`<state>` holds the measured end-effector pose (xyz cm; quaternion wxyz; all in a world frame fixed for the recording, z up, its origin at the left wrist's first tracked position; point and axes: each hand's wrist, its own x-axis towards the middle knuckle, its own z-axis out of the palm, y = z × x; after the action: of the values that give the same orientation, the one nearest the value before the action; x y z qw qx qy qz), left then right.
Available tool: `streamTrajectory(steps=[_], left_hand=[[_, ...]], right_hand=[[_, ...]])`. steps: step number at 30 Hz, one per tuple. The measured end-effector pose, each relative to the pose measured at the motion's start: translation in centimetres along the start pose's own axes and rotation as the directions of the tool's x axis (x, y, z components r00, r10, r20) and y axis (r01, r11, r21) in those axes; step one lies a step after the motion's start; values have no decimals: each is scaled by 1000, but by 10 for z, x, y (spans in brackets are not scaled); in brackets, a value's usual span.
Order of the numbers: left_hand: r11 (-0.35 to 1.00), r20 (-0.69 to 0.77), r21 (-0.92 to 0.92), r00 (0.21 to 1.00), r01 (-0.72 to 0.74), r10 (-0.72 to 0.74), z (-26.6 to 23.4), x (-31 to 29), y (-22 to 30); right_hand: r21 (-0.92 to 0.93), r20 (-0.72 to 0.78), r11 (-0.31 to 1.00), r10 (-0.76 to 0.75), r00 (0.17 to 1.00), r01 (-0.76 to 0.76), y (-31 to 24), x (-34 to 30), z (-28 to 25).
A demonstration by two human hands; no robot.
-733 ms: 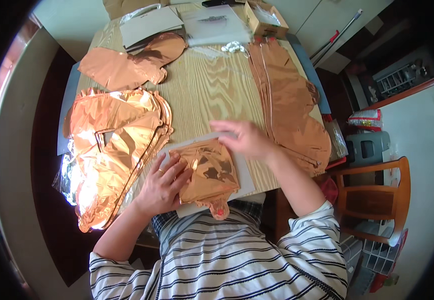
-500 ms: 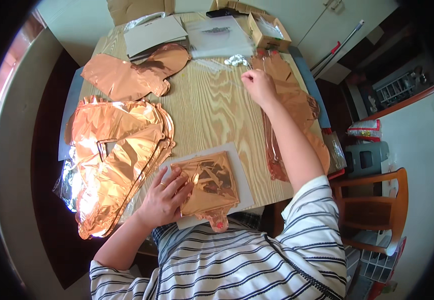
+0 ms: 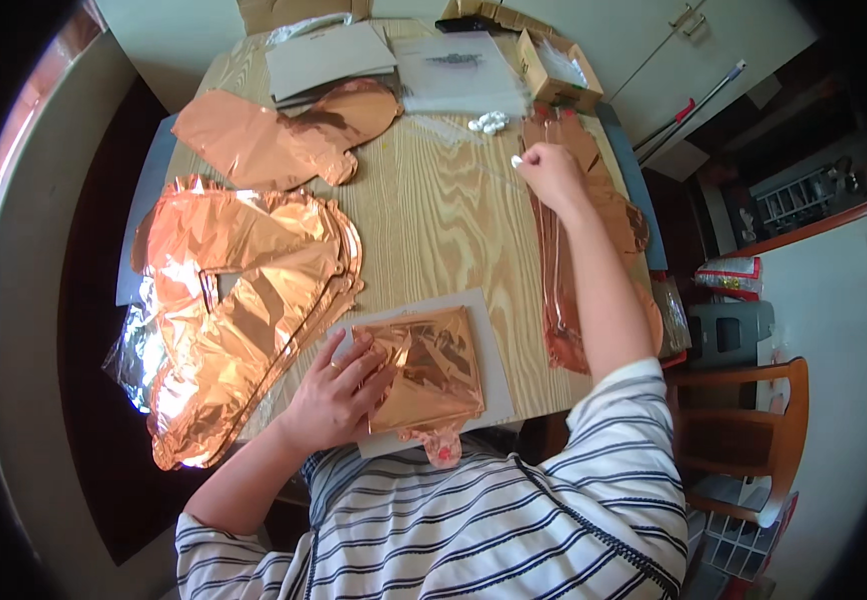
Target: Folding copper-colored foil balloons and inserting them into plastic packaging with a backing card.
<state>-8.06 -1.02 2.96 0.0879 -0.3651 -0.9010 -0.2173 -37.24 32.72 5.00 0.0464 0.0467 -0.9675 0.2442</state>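
Note:
A folded rose-gold foil balloon (image 3: 424, 365) lies on a grey card sheet (image 3: 495, 375) at the table's near edge, its neck hanging toward me. My left hand (image 3: 339, 392) rests on the balloon's left side, fingers spread and holding nothing. Over the right of the table, my right hand (image 3: 556, 180) pinches a small white piece (image 3: 517, 161) between thumb and fingertips. What exactly the piece is, I cannot make out. Just beyond it sits a little pile of similar white pieces (image 3: 489, 123). Unfolded foil balloons (image 3: 584, 220) lie beneath my right forearm.
On the left lie a stack of shiny foil balloons (image 3: 274, 260) and flat foil shapes (image 3: 244, 140). Along the back are grey cards (image 3: 329, 62), clear plastic bags (image 3: 459, 75) and an open cardboard box (image 3: 564, 80). A wooden chair (image 3: 744, 430) stands at the right.
My right hand has drawn slightly away from the white pile, and a white piece now shows at its fingertips. My left hand stays on the folded balloon. The whole view has shifted slightly.

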Motion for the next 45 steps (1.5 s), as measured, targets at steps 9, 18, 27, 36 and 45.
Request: streamTrajectory(steps=[9, 18, 27, 36, 45], left_hand=[[999, -60, -21, 997, -44, 43, -2, 2, -11], [963, -7, -233, 990, 133, -138, -8, 9, -26], [959, 49, -246, 990, 139, -131, -15, 4, -19], [941, 72, -293, 985, 171, -157, -19, 5, -13], [943, 43, -291, 987, 163, -157, -15, 2, -14]], right_hand=[[502, 625, 859, -444, 642, 106, -67, -249, -94], [-100, -23, 859, -506, 862, 502, -101, -312, 28], [177, 115, 801, -593, 797, 572, -66, -350, 2], [347, -206, 841, -364, 908, 415, -85, -314, 31], [-238, -293, 959, -220, 930, 152, -105, -284, 60]])
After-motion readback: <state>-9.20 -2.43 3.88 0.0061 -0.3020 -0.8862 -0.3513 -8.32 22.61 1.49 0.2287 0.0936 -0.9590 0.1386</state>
